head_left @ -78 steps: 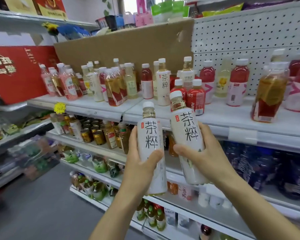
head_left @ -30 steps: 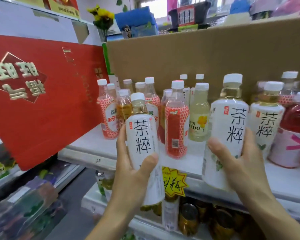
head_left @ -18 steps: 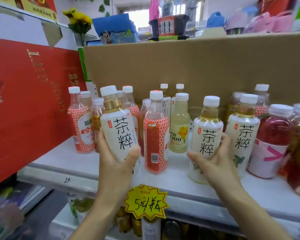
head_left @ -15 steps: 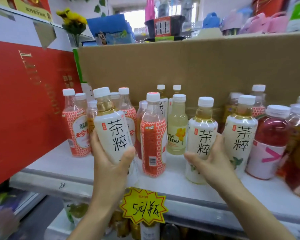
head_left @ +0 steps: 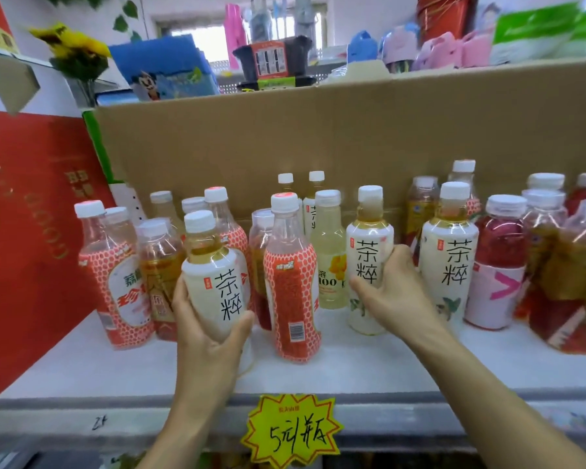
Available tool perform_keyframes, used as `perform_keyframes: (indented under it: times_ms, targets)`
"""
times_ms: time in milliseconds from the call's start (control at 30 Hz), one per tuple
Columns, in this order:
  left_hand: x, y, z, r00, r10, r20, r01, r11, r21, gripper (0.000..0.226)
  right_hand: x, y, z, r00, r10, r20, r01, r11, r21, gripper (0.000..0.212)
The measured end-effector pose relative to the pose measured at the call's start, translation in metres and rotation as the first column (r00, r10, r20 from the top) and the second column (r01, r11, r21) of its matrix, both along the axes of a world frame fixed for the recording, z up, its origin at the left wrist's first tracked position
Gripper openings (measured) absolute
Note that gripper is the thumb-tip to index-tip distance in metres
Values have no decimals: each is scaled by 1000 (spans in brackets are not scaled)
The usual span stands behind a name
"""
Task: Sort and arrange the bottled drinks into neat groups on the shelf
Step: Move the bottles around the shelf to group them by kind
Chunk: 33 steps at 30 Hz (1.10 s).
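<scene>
Price tag [head_left: 290, 431]: yellow star, on shelf [head_left: 82, 367] front edge, nearest me.
L hand [head_left: 207, 336]: my fingers wrapped round white tea bottle [head_left: 217, 282], tilted, over shelf front, just left of red-net bottle [head_left: 291, 282].
R hand [head_left: 396, 292]: gripping 2nd white tea bottle [head_left: 369, 258], upright on shelf, betw. yellow drink [head_left: 329, 248] & 3rd white one [head_left: 449, 255].
Back: cardboard [head_left: 318, 137] behind all bottles.

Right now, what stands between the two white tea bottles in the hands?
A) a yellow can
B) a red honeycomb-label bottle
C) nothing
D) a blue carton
B: the red honeycomb-label bottle stands on the shelf between the left tea bottle, gripped by the left hand, and the right tea bottle, gripped by the right hand.
</scene>
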<state>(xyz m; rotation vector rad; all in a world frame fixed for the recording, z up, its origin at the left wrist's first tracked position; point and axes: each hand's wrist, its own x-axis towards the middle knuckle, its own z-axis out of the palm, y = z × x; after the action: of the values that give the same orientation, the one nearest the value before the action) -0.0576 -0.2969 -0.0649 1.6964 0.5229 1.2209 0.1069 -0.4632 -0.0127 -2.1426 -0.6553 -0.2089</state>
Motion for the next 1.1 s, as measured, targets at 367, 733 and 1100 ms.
perform_keyframes:
  times_ms: [367, 733, 1100]
  targets:
    - [-16, 2, 15, 995, 30, -100, -21, 996, 89, 104, -7, 9, 18, 922, 326, -207, -292, 940, 179, 63]
    - [5, -39, 94, 981, 148, -125, -13, 692, 721, 75, 82, 52, 137, 826, 548, -130, -554, 748, -367, 47]
    - [69, -49, 210, 672, 220, -707, 502, 566, 654, 54, 73, 7, 148, 814, 576, 82, -397, 652, -646, 29]
